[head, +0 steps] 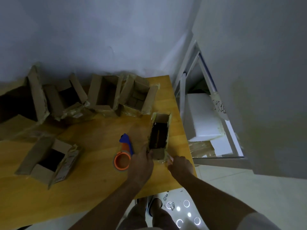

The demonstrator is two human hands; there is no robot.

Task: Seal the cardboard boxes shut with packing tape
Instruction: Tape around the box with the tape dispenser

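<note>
1. Grey-white walls meet in a corner behind a wooden tabletop (103,176), seen from the head camera looking down; pale floor tiles lie below its near right corner.
2. Along the far edge stands a row of open cardboard boxes (103,95), flaps raised, several edged with old crinkled tape.
3. One more open box (49,161) sits alone at the near left, its flaps spread outward.
4. A narrow cardboard box (159,135) stands near the tabletop's right edge, long side running away from the person, top open and interior dark.
5. Its near short flap (157,153) is folded up between the two hands.
6. The left hand (141,165) rests against the box's near left corner, fingers curled at the flap's edge; whether they actually pinch it cannot be made out.
7. The right hand (180,166) lies just beside the near right corner, fingers bent toward a taped flap (167,159) there; its grip cannot be told either.
8. A tape dispenser (126,145) with a blue handle and an orange-cored roll (122,161) lies on the tabletop just left of the left hand, apart from the narrow box.
9. Right of the tabletop, a white foam block (201,117) sits in a white metal frame.
</note>
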